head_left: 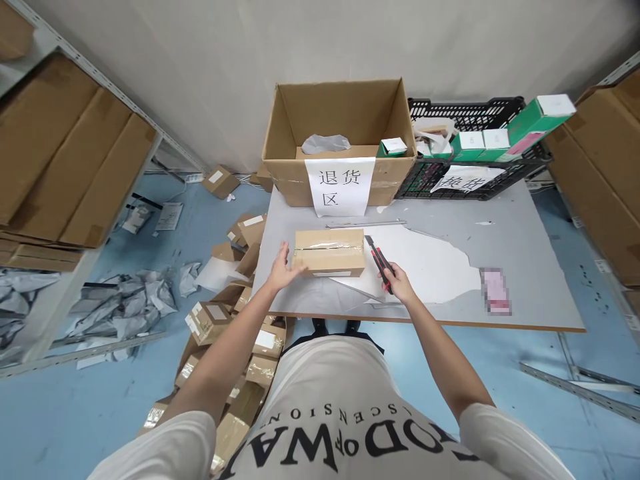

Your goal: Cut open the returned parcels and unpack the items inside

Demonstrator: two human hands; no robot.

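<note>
On the grey table [525,267], near front edge: small taped cardboard box [330,252], lying flat. Left hand [283,270] w/ fingers spread loosely, cupping box's left end, thumb & fingertips touching it. Right hand [400,283] curled tight round a red/black utility knife [380,263], tip pointing up-left, just beside box's right end, not touching. Behind: big open carton [345,120] w/ paper sign, black crate [470,153].

A small brown cardboard parcel [329,252], taped shut, lies flat near the worktop's front edge. Just right of it, a red-and-black utility knife [379,261] points away, blade forward.
</note>
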